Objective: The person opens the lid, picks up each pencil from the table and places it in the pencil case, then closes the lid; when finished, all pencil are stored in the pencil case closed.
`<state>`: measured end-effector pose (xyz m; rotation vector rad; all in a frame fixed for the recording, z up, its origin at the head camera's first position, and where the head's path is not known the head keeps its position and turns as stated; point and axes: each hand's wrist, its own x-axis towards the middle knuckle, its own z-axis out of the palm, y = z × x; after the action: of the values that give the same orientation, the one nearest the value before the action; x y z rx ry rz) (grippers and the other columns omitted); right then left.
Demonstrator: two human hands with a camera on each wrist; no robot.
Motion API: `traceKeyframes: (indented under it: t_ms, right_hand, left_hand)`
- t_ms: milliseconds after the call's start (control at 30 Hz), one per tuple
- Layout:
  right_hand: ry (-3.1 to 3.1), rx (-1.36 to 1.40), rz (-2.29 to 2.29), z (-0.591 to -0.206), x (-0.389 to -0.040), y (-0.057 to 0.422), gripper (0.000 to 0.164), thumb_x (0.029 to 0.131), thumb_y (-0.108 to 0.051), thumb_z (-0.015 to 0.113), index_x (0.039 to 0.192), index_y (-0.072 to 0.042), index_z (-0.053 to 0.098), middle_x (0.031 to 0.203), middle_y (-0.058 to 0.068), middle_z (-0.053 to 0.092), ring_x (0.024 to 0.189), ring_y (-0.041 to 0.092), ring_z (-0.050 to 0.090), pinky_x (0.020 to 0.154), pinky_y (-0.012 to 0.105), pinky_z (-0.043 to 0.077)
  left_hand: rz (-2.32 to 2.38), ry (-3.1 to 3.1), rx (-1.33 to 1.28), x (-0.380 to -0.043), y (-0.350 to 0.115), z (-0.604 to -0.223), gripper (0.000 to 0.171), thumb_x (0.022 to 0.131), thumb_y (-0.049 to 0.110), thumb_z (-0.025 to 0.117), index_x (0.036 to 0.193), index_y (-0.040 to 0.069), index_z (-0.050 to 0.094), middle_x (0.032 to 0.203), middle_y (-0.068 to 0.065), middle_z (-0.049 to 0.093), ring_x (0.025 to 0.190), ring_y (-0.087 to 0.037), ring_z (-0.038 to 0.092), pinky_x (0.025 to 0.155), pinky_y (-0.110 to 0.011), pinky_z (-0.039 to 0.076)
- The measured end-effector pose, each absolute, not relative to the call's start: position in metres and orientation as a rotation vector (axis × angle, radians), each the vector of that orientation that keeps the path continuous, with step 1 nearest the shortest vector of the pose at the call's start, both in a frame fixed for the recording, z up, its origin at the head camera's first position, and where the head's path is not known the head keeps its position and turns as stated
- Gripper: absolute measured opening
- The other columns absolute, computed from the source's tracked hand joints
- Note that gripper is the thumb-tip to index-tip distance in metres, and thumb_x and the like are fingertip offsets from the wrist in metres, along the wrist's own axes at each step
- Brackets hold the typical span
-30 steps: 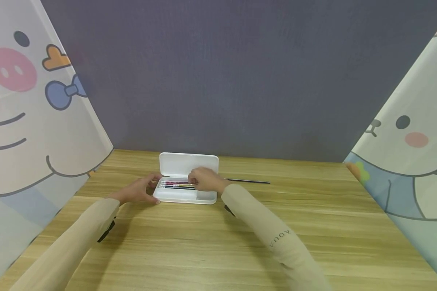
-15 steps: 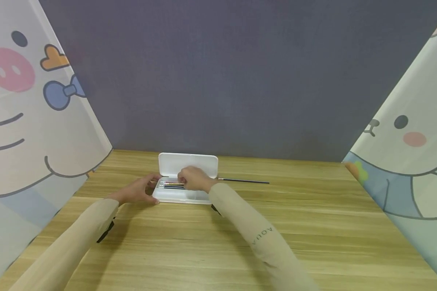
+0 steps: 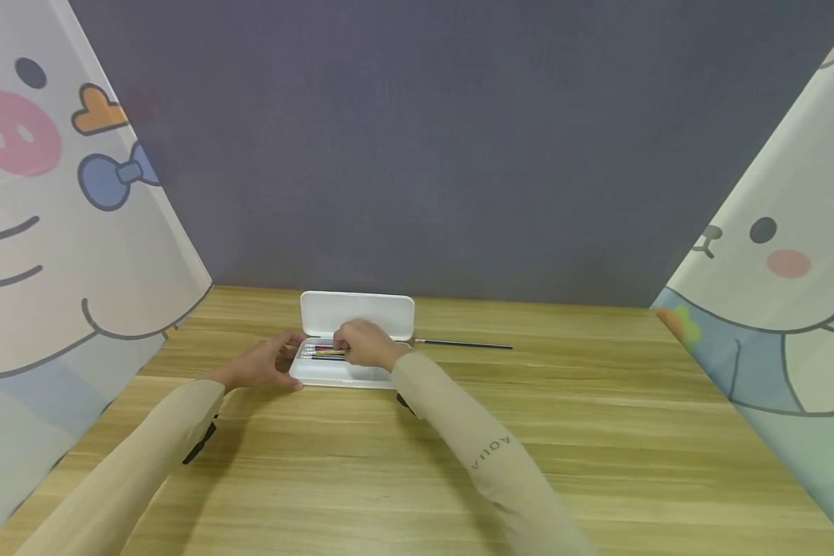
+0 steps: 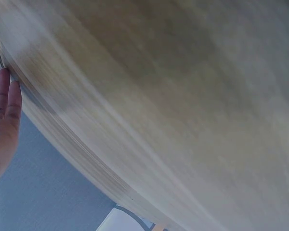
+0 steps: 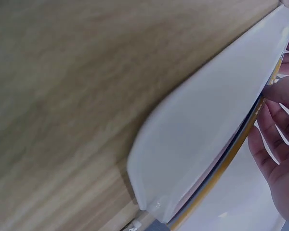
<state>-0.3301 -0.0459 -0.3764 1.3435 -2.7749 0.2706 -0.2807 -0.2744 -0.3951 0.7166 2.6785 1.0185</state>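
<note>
An open white pencil case (image 3: 333,375) lies on the wooden table, its lid (image 3: 316,313) raised at the back. Several pencils (image 3: 320,357) with white eraser ends lie in its rear compartment. My left hand (image 3: 260,366) holds the case's left end, thumb at the front corner and fingers at the back. In the left wrist view its fingers (image 4: 4,94) look nearly straight along the edge. My right hand (image 3: 367,344) is over the rear compartment. It pinches a gold-yellow pencil (image 5: 224,166) between thumb and fingers, with darker pencils right beside it.
A dark pencil (image 3: 466,344) lies on the wooden table (image 3: 598,432), to the right of the case and pointing away from it. A grey panel (image 3: 417,154) stands behind the table. Cartoon-printed panels (image 3: 132,255) flank it left and right.
My right hand has moved left along the pencil compartment with the pencil and is now nearer the eraser ends. My left hand has kept its place at the case's left end.
</note>
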Motion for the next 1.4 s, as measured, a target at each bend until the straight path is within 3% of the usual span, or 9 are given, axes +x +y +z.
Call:
traceKeyframes:
  t_ms: [200,533,733,933,1267,1400]
  right_hand:
    - [-2.773,1.336,0.298,-0.38,-0.33,-0.046,0.019,0.074,-0.003,0.062,0.087,-0.014,0.07,0.078,-0.004,0.064,0.071,0.006,0.05,0.067,0.017,0.041]
    - [-2.772,1.343,0.33,-0.381,-0.331,-0.043,0.011,0.077,-0.007,0.065,0.084,-0.014,0.07,0.074,-0.006,0.061,0.069,0.005,0.049,0.064,0.016,0.039]
    - [-2.758,1.36,0.337,-0.378,-0.332,-0.033,0.012,0.08,-0.007,0.064,0.088,-0.013,0.07,0.08,-0.004,0.066,0.073,0.006,0.054,0.069,0.017,0.043]
    - [-2.778,1.34,0.352,-0.374,-0.33,-0.014,0.013,0.08,-0.007,0.063,0.09,-0.013,0.07,0.085,-0.003,0.067,0.078,0.008,0.058,0.071,0.018,0.045]
    - [-2.717,1.381,0.409,-0.379,-0.325,0.034,0.018,0.076,0.002,0.061,0.089,-0.008,0.069,0.071,-0.003,0.056,0.069,0.007,0.045,0.065,0.019,0.04]
    - [-2.704,1.337,0.392,-0.378,-0.323,0.053,0.015,0.078,-0.001,0.063,0.09,-0.009,0.067,0.08,-0.002,0.063,0.075,0.009,0.054,0.07,0.022,0.046]
  left_hand:
    - [0.996,2.708,0.703,-0.28,-0.275,-0.396,0.079,0.069,0.022,0.08,0.129,-0.002,0.034,0.122,-0.028,0.05,0.105,-0.038,0.056,0.086,-0.048,0.047]
    - [0.983,2.718,0.705,-0.28,-0.275,-0.396,0.079,0.069,0.022,0.079,0.129,-0.001,0.034,0.12,-0.027,0.051,0.103,-0.036,0.056,0.085,-0.048,0.047]
    - [0.98,2.724,0.69,-0.278,-0.274,-0.395,0.077,0.069,0.022,0.079,0.129,0.001,0.035,0.119,-0.026,0.053,0.103,-0.036,0.056,0.086,-0.051,0.046]
    - [0.967,2.736,0.692,-0.28,-0.274,-0.396,0.078,0.069,0.023,0.08,0.129,0.002,0.036,0.119,-0.024,0.053,0.104,-0.036,0.056,0.088,-0.052,0.044]
    - [0.991,2.713,0.71,-0.279,-0.274,-0.395,0.076,0.07,0.018,0.079,0.129,0.0,0.035,0.117,-0.025,0.053,0.101,-0.034,0.057,0.083,-0.046,0.048]
    - [0.979,2.735,0.731,-0.28,-0.274,-0.397,0.075,0.069,0.019,0.079,0.128,-0.001,0.037,0.114,-0.023,0.056,0.098,-0.031,0.058,0.083,-0.045,0.047]
